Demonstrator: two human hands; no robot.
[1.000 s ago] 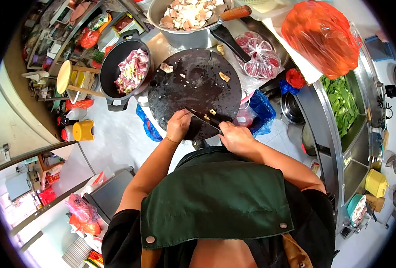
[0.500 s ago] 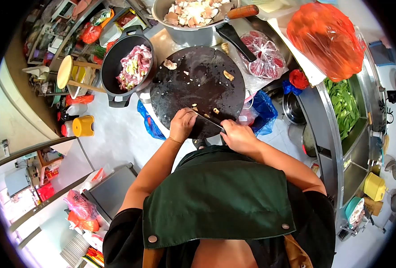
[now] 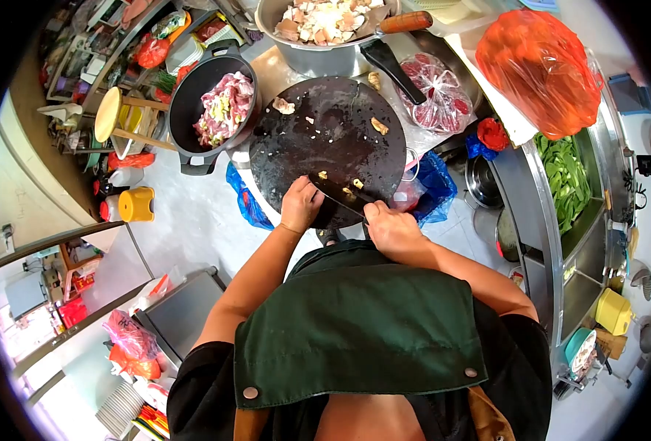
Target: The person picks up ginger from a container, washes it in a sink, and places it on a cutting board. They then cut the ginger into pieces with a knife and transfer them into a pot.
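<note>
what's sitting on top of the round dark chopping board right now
On the chopping board lie a few scattered food scraps, the knife and the left hand. Whatever lies under that hand is hidden.

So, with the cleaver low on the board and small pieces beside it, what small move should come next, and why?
Probably one more short chop. The right hand holds the cleaver low over the near edge of the round dark board, and the left hand rests at the blade's other end. Pale pieces lie along the blade and seem uncut, so lifting and shifting slightly toward them looks sensible.
</note>
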